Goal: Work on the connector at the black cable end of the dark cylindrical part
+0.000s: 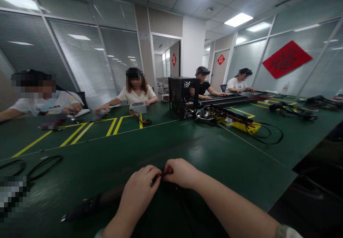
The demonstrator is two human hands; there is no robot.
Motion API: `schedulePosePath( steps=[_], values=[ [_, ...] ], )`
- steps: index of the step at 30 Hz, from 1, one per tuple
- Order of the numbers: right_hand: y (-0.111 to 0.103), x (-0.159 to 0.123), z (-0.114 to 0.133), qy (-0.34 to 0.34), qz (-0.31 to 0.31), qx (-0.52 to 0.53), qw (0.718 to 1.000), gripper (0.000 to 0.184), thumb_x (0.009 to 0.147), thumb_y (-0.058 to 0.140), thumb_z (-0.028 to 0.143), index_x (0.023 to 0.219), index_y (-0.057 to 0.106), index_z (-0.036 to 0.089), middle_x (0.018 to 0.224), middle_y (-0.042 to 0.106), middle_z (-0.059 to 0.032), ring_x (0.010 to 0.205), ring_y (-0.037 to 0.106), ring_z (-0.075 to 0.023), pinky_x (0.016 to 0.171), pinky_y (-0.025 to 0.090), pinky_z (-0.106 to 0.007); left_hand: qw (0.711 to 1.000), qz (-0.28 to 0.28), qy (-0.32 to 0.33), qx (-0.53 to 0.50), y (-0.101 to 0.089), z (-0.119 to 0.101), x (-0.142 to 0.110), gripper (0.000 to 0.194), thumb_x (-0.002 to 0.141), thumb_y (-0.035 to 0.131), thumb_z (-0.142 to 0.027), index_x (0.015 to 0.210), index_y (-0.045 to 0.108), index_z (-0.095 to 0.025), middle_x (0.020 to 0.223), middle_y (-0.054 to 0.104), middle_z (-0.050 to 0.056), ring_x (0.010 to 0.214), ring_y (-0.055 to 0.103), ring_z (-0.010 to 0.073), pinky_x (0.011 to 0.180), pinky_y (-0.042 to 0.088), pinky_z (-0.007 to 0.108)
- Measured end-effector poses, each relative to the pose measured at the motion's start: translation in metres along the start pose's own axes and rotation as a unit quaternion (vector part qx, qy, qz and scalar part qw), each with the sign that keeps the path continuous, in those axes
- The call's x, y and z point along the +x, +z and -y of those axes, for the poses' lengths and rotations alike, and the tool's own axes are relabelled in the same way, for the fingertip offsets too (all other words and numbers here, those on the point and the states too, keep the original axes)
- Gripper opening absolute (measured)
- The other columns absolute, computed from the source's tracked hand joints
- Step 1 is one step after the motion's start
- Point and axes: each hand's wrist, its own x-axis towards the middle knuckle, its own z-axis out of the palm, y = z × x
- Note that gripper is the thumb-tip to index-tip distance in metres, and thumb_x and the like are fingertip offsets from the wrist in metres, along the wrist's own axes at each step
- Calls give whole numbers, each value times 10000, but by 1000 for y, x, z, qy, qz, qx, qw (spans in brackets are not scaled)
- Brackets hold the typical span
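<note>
Over the near part of the green table, my left hand [142,186] and my right hand [180,173] meet fingertip to fingertip. Both are closed in a pinch on a small black piece [162,174]. Most of it is covered by the fingers, and its kind cannot be made out. Beside my left hand, to its left, lies a long black bundle [91,205] with a shiny metal tip, running partly behind the wrist. It looks like a bound cable, but the picture is too dark to be sure.
A black computer case [183,97] stands across the green table [112,163]. Right of it are a silver bowl [205,115], a yellow tray [250,128] with cables, and black cables [293,110]. A grey box [138,108] stands left. Several people sit along the far side.
</note>
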Motion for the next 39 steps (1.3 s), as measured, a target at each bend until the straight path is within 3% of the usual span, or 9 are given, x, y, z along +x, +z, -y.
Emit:
schedulePosePath(
  steps=[5, 11, 19, 24, 39],
  values=[
    [2, 1, -1, 20, -13, 10, 1000, 121, 796, 674, 307, 886, 715, 237, 810, 728, 24, 731, 656, -132, 549, 396, -180, 1000, 8, -5, -5, -1, 0, 1, 247, 904, 460, -297, 1047, 661, -289, 1107, 628, 9, 992, 586, 220, 827, 439, 344],
    [5, 5, 1, 21, -36, 13, 999, 144, 855, 622, 326, 926, 708, 234, 860, 726, 10, 776, 650, -135, 578, 398, -191, 1000, 12, -21, -8, 0, -1, 1, 260, 901, 446, -306, 1043, 660, -269, 1113, 629, 26, 1001, 579, 229, 844, 437, 350],
    [4, 5, 0, 4, -6, 16, 1000, 163, 790, 714, 331, 919, 715, 232, 828, 729, 21, 743, 655, -131, 561, 408, -176, 1000, -2, -25, -12, -2, -2, 1, 215, 889, 462, -297, 1011, 635, -256, 1039, 640, 19, 949, 587, 221, 797, 437, 333],
    [2, 4, 2, 7, -1, 9, 1000, 170, 801, 704, 353, 921, 725, 234, 820, 731, 19, 723, 655, -132, 564, 410, -181, 1000, 16, -14, -2, -3, -2, 2, 215, 881, 466, -279, 1006, 640, -258, 1089, 629, 30, 979, 576, 225, 837, 429, 345],
    [-1, 3, 1, -3, 16, -14, 1000, 163, 810, 684, 346, 928, 720, 239, 838, 727, 16, 736, 648, -142, 563, 404, -192, 1000, -5, 4, -5, 1, 3, 0, 184, 897, 487, -297, 1015, 628, -284, 1095, 621, -6, 967, 582, 214, 796, 428, 340]
  ],
)
